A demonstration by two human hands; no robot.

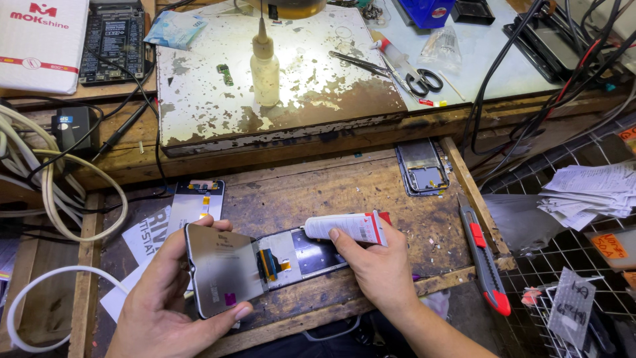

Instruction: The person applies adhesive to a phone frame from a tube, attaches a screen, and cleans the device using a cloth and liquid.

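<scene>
White glue tube (347, 227) in right hand (381, 268), screen panel (222, 268) in left hand (162, 298)

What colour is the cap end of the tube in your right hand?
Red, on a white tube held in the right hand; head view.

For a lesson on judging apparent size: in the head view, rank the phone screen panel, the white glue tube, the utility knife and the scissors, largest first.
1. Phone screen panel, in the left hand, nearest the camera, which inflates it.
2. Utility knife.
3. White glue tube, in the right hand.
4. Scissors, farthest, so possibly understated.
</scene>
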